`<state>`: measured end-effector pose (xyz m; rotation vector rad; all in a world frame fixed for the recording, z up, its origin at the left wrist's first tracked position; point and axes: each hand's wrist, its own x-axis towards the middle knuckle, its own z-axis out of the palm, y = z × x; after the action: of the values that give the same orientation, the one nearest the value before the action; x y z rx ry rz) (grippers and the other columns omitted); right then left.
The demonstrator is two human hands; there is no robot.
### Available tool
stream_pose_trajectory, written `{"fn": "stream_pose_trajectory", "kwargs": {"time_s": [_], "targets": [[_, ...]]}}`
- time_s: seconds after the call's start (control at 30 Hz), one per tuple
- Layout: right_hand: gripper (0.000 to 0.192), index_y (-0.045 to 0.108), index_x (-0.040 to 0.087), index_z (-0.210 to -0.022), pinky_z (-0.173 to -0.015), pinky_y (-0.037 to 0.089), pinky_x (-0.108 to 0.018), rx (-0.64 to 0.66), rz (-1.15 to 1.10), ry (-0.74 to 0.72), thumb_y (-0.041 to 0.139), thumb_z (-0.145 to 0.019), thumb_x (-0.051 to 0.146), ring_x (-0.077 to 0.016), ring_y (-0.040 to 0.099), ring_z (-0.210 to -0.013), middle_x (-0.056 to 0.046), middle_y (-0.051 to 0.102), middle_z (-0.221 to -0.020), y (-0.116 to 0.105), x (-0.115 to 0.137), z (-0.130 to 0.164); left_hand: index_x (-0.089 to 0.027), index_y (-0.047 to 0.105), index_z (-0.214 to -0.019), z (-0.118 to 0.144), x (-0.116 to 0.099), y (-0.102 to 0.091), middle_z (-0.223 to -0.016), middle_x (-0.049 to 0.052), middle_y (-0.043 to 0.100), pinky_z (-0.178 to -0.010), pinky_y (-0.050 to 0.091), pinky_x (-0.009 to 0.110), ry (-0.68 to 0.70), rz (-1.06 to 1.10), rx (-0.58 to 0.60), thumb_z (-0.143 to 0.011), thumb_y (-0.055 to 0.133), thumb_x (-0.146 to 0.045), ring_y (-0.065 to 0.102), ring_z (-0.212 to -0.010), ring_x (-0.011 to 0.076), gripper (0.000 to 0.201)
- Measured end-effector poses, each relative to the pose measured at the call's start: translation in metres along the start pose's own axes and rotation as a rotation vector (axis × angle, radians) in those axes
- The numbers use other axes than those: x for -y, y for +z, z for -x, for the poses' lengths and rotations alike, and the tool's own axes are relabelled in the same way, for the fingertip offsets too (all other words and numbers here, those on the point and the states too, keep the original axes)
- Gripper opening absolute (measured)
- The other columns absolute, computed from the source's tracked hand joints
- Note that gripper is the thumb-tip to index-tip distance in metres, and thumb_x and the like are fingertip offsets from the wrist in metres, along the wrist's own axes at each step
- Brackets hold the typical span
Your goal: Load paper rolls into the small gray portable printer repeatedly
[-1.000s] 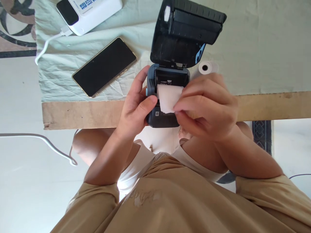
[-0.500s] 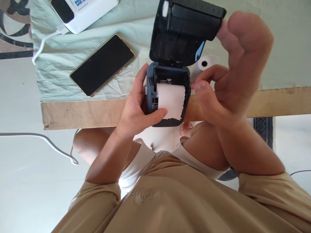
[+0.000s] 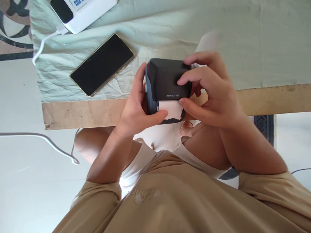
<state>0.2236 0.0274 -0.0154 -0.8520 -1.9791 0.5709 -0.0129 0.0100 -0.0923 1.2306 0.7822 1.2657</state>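
Holding the small label printer [image 3: 167, 81] at the near edge of the desk [image 3: 80, 113], I have my left hand [image 3: 136, 106] wrapped round its left side with the thumb pinning the paper strip [image 3: 171, 111], and my right hand [image 3: 211, 94] pressing on the lid and front. It feels like a light, rigid plastic box, smooth enough to slip, so the sides are the place to hold; the paper is thin and tears easily. Half a second ago the lid stood open and my right hand was lifted; now it is shut, probably latched, and hides the spare roll. The phone [image 3: 102, 64] lies alongside.
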Motion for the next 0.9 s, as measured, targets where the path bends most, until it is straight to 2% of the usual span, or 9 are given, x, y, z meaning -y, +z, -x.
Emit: {"fn": "stream_pose_trajectory", "kwargs": {"time_s": [0.17, 0.23, 0.27, 0.33, 0.43, 0.63, 0.77, 0.83, 0.9], "targets": [[0.054, 0.067, 0.039, -0.142, -0.066, 0.062, -0.036, 0.057, -0.195, 0.158, 0.081, -0.091, 0.048, -0.0263, 0.074, -0.106, -0.007, 0.068, -0.150, 0.004, -0.002, 0.006, -0.047, 0.049, -0.167, -0.005, -0.005, 0.000, -0.143, 0.003, 0.076, -0.074, 0.066, 0.034, 0.197, 0.135, 0.144, -0.069, 0.102, -0.057, 0.079, -0.102, 0.0243, 0.112], [0.064, 0.057, 0.041, -0.153, -0.064, 0.061, -0.034, 0.086, -0.305, 0.270, 0.078, -0.095, 0.060, -0.0221, 0.073, -0.097, -0.006, 0.067, -0.152, 0.008, -0.002, 0.008, -0.041, 0.060, -0.156, -0.004, -0.013, 0.001, -0.140, 0.003, 0.076, -0.090, 0.066, 0.039, 0.077, 0.067, 0.060, -0.088, 0.090, -0.058, 0.077, -0.117, 0.0270, 0.077], [0.068, 0.054, 0.041, -0.155, -0.063, 0.061, -0.033, 0.091, -0.340, 0.303, 0.077, -0.096, 0.066, -0.0206, 0.072, -0.094, -0.007, 0.066, -0.152, 0.010, -0.001, 0.009, -0.038, 0.065, -0.152, -0.004, -0.016, 0.001, -0.140, 0.003, 0.076, -0.099, 0.065, 0.042, 0.001, 0.031, 0.045, -0.091, 0.088, -0.057, 0.075, -0.124, 0.0291, 0.068], [0.073, 0.054, 0.040, -0.155, -0.064, 0.061, -0.033, 0.094, -0.359, 0.325, 0.076, -0.094, 0.075, -0.0207, 0.072, -0.095, -0.007, 0.067, -0.150, 0.013, -0.001, 0.010, -0.037, 0.070, -0.144, -0.002, -0.018, 0.001, -0.122, 0.003, 0.077, -0.088, 0.065, 0.041, 0.036, 0.027, 0.017, -0.086, 0.090, -0.063, 0.076, -0.114, 0.0303, 0.067], [0.080, 0.058, 0.038, -0.153, -0.064, 0.061, -0.032, 0.074, -0.331, 0.320, 0.079, -0.089, 0.081, -0.0227, 0.073, -0.101, -0.008, 0.068, -0.148, 0.015, -0.002, 0.009, -0.039, 0.069, -0.145, -0.001, -0.014, 0.000, -0.118, 0.004, 0.076, -0.085, 0.064, 0.043, -0.014, 0.024, -0.007, -0.084, 0.089, -0.067, 0.076, -0.114, 0.0341, 0.070], [0.080, 0.059, 0.040, -0.153, -0.064, 0.060, -0.032, 0.074, -0.297, 0.297, 0.085, -0.087, 0.076, -0.0185, 0.071, -0.089, -0.005, 0.070, -0.147, 0.015, -0.015, 0.010, -0.032, 0.068, -0.141, -0.005, -0.012, 0.002, -0.114, 0.006, 0.076, -0.097, 0.066, 0.051, -0.118, 0.007, -0.029, -0.081, 0.090, -0.076, 0.073, -0.128, 0.0394, 0.077], [0.079, 0.053, 0.038, -0.158, -0.062, 0.061, -0.032, 0.117, -0.256, 0.229, 0.084, -0.091, 0.066, -0.0207, 0.073, -0.096, -0.006, 0.067, -0.153, 0.014, -0.017, 0.008, -0.031, 0.070, -0.136, -0.004, -0.025, 0.007, -0.118, 0.008, 0.078, -0.103, 0.068, 0.054, -0.171, 0.034, -0.072, -0.080, 0.092, -0.075, 0.073, -0.135, 0.0430, 0.075], [0.072, 0.051, 0.037, -0.159, -0.070, 0.066, -0.035, 0.156, -0.219, 0.223, 0.078, -0.097, 0.062, -0.0229, 0.076, -0.103, -0.005, 0.066, -0.156, 0.012, -0.013, 0.005, -0.030, 0.072, -0.134, -0.002, -0.034, 0.009, -0.121, 0.008, 0.078, -0.109, 0.067, 0.056, -0.192, 0.052, -0.093, -0.081, 0.094, -0.070, 0.071, -0.141, 0.0448, 0.071], [0.062, 0.050, 0.035, -0.157, -0.090, 0.072, -0.042, 0.181, -0.193, 0.205, 0.072, -0.103, 0.056, -0.0275, 0.075, -0.123, -0.006, 0.064, -0.160, 0.008, -0.007, 0.001, -0.030, 0.073, -0.137, -0.001, -0.044, 0.011, -0.126, 0.008, 0.079, -0.117, 0.064, 0.058, -0.213, 0.050, -0.104, -0.086, 0.091, -0.067, 0.065, -0.150, 0.0463, 0.066]]}}
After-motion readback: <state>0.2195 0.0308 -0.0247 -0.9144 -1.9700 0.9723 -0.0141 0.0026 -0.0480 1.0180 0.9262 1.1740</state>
